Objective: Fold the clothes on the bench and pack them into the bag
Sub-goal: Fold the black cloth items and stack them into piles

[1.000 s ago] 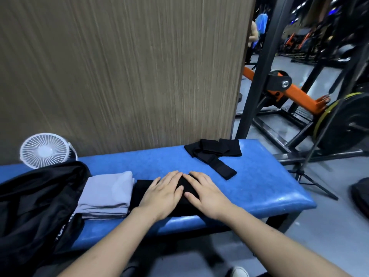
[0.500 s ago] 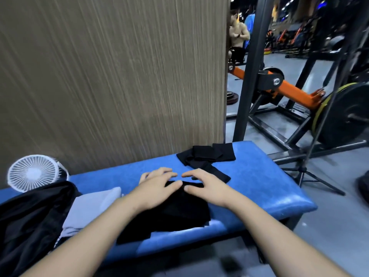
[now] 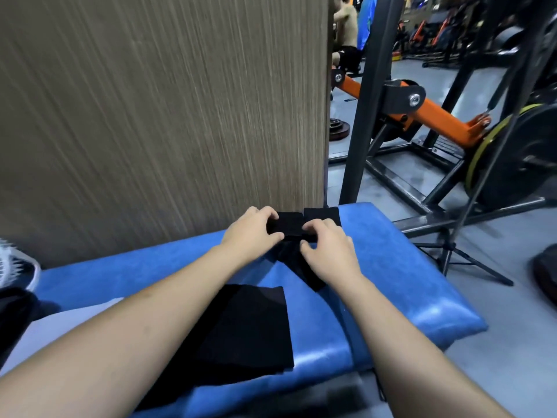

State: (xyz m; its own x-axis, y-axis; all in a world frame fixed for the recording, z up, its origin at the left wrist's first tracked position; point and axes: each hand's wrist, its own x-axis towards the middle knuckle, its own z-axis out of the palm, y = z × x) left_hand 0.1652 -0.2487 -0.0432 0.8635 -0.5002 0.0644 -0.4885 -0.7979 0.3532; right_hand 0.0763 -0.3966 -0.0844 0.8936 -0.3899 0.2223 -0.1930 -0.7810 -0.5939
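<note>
Now both hands – left (image 3: 251,233), right (image 3: 327,251) – have left the folded black cloth (image 3: 250,327) and grip the small crumpled black garment (image 3: 291,226) on the blue padded table (image 3: 407,285), next to fold.

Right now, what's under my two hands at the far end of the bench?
A small black garment lies on the blue bench. The left hand and right hand both grip it. Its middle is covered by the hands, so its shape is unclear.

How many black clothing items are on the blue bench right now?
2 clearly: a folded black garment near the front edge, and a small crumpled black garment by the wall, gripped by both hands. Others may be hidden beneath the arms.
</note>
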